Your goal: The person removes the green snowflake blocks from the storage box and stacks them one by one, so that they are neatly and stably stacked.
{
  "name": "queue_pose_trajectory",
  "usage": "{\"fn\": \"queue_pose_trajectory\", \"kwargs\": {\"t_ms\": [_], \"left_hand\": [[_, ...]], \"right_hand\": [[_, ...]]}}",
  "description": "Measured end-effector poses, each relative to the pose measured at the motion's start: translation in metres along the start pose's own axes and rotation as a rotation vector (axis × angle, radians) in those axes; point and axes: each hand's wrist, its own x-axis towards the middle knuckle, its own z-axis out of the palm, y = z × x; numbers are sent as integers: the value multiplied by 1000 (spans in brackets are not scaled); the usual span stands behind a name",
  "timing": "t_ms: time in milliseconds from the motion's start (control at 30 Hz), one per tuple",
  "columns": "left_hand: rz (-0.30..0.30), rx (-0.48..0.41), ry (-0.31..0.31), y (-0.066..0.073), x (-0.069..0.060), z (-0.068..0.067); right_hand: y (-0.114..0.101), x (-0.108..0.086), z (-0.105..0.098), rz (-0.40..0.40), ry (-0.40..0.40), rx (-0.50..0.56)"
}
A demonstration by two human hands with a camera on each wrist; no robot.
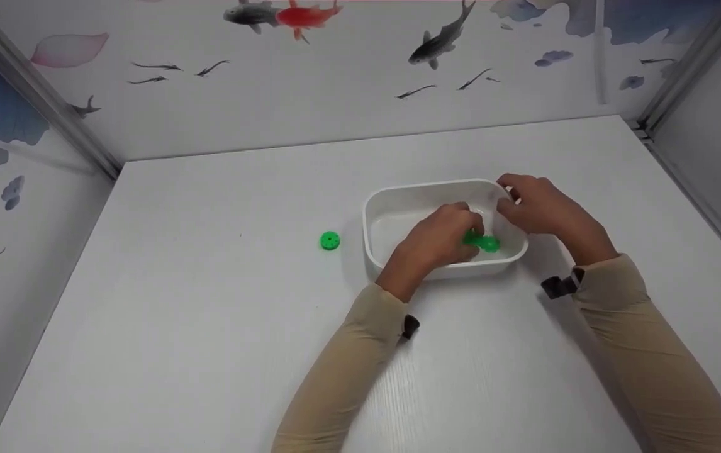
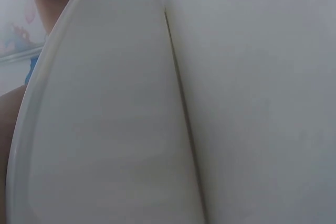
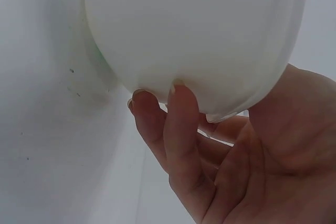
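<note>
A white rectangular tub [image 1: 392,195] stands on the table, its outer wall [image 2: 110,108] filling much of the left wrist view. My left hand [image 1: 439,236] reaches over the near rim into it. Its fingers pinch a small green plastic piece [image 1: 489,243], partly covered by the fingers; its exact kind is unclear. My right hand [image 1: 540,204] grips the tub's right end. In the right wrist view its curled fingers [image 3: 181,124] press the outside wall, with the thumb side over the rim.
A small round green disc with holes [image 1: 329,240] lies on the white table [image 1: 209,302] left of the tub. Panels printed with fish [image 1: 439,44] stand behind and at both sides. Black wrist cameras [image 1: 558,287] sit at the cuffs.
</note>
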Motion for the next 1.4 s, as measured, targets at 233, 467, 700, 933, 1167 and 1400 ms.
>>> {"fn": "queue_pose_trajectory", "kwargs": {"t_ms": [233, 467, 700, 933, 1167, 1400], "left_hand": [[-29, -5, -8, 0, -1, 0], [-32, -15, -4, 0, -2, -2], [-30, -41, 12, -2, -5, -6], [-36, -80, 14, -5, -8, -9], [-33, -65, 15, -6, -11, -13], [20, -68, 2, -13, -20, -15]], "right_hand": [[-2, -2, -1, -3, 2, -11], [-1, -3, 1, -17, 18, -17], [-1, -2, 3, -13, 22, -25], [-1, -1, 2, -10, 19, -25], [-3, -1, 4, -13, 24, -22], [0, -2, 5, -11, 34, -44]]}}
